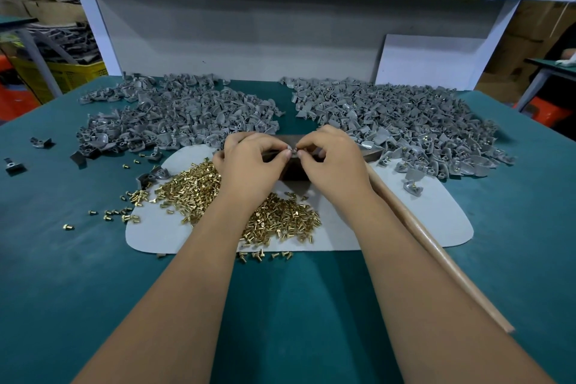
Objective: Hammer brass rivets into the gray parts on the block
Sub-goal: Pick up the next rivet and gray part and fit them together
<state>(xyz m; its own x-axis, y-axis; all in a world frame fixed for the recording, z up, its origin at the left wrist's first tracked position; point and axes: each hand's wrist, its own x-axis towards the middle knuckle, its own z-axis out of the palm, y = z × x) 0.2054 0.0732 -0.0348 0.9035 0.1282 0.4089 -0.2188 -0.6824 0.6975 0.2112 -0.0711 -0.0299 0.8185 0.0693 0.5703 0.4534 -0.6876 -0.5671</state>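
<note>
Head view: at frame centre, a small gray part (292, 149) is pinched between the curled fingers of the left hand (249, 162) and right hand (335, 162), over the dark block (293, 170). Rivet seating is judged in progress. The hammer handle (436, 246) lies unheld at lower right and must be taken up next. Brass rivets (280, 218) are heaped below centre on the desk (62, 259).

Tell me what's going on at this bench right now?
A person is fitting rivets into parts by hand. Both the left hand and right hand pinch a small gray part over the dark block. Loose brass rivets lie on the pale mat near the wrists. Gray parts are heaped at far left and far right; some on the right show brass. The hammer's wooden handle lies unheld by the right forearm.
</note>
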